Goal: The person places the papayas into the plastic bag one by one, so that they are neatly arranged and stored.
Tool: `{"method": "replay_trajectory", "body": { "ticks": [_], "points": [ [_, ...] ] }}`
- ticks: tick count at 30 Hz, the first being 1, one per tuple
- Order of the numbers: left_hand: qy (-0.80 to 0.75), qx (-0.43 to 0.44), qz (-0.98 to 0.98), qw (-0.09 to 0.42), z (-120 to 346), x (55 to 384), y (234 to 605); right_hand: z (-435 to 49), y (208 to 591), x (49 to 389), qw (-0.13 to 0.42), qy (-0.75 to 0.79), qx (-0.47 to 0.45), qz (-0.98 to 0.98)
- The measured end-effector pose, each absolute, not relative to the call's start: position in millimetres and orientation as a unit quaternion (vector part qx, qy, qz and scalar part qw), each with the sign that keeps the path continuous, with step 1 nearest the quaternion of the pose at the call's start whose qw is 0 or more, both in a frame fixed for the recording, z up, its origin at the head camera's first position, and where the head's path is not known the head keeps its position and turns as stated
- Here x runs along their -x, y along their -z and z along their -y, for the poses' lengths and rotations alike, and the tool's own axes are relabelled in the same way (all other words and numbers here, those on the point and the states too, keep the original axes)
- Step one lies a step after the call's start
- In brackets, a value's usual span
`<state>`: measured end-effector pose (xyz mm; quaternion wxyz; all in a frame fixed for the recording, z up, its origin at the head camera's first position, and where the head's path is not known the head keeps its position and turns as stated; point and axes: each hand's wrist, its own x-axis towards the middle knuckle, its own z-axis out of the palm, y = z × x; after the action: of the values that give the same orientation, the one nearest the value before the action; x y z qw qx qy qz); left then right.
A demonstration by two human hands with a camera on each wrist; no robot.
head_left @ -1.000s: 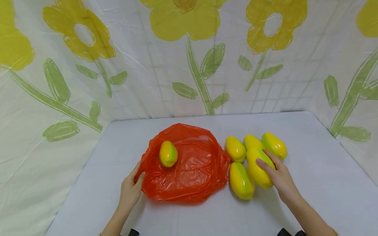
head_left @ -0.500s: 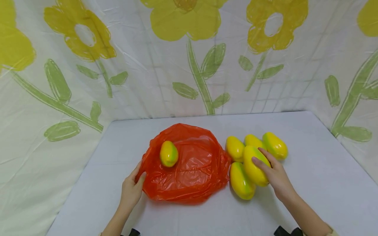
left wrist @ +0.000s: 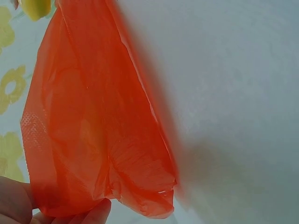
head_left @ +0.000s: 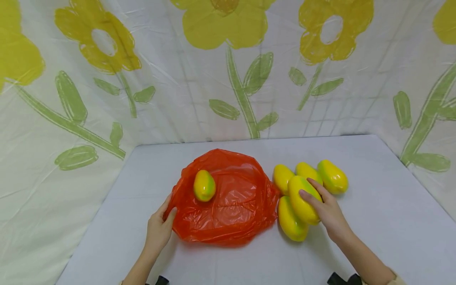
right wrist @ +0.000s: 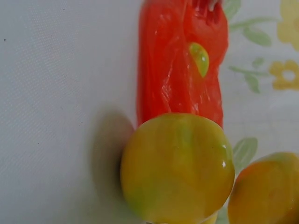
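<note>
A red plastic bag (head_left: 231, 221) lies spread with its mouth open in the middle of the table. One yellow-green mango (head_left: 204, 185) sits inside it, toward the left. My left hand (head_left: 159, 227) grips the bag's left rim; in the left wrist view the fingers (left wrist: 96, 212) fold round the orange-red film. To the right of the bag, my right hand (head_left: 329, 211) holds another mango (head_left: 303, 200) between thumb and fingers. That fruit overlaps the front mango (head_left: 290, 221) in the head view. The right wrist view shows mangoes and the bag (right wrist: 163, 70) but not the hand.
Behind the held fruit rest more mangoes: a left one (head_left: 282, 179), a middle one (head_left: 309, 171) and a right one (head_left: 333, 176). They stand close to the bag's right edge. A flower-printed curtain (head_left: 171, 99) rises behind the white table (head_left: 228, 269).
My right hand has moved slightly left with the held mango, toward the bag. The left hand keeps its grip on the bag's rim, and the other mangoes stay where they were.
</note>
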<state>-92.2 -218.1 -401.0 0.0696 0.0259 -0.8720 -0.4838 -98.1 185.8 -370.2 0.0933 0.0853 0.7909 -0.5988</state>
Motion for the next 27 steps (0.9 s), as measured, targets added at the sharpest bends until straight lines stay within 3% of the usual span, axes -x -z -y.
{"method": "replay_trajectory", "body": {
  "ticks": [27],
  "points": [
    [0.486,-0.03,0.871,0.068,219,93,404,-156,366,100,0.095,0.608,-0.065,-0.785]
  ]
}}
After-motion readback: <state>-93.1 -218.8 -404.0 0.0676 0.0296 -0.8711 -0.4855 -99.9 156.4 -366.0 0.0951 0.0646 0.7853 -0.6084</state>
